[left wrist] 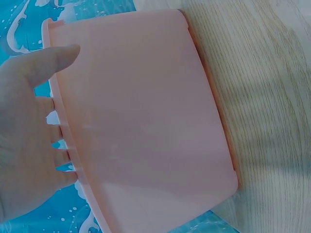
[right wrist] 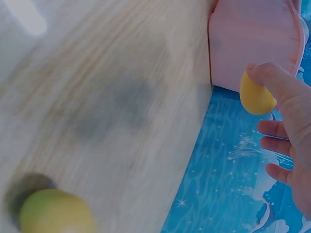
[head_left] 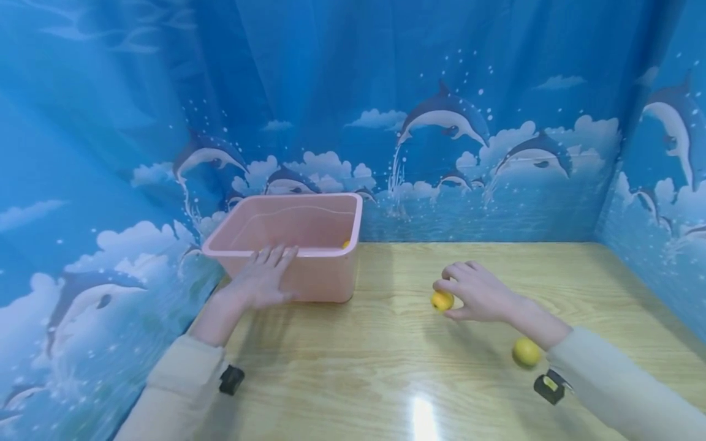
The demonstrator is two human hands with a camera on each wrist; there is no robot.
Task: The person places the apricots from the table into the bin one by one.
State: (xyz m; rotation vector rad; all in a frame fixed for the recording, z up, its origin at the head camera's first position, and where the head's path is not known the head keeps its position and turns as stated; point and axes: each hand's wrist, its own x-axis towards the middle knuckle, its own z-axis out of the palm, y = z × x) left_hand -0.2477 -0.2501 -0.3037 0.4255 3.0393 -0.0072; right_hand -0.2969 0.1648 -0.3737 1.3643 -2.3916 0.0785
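Observation:
My right hand holds a small, rounded, orange-yellow fruit between thumb and fingertips, above the table and to the right of the pink plastic bin. In the right wrist view the fruit looks egg-shaped, with the other fingers spread away from it. The left hand lies at the bin's near rim, fingers straight across it; the left wrist view shows the thumb extended along the outer wall. A second fruit, yellow-green and round, rests on the table below my right wrist.
Inside the bin, a bit of something yellow shows at the right end; the rest of its floor is hidden by the front wall. The wooden table meets a blue dolphin-print curtain at the back and sides.

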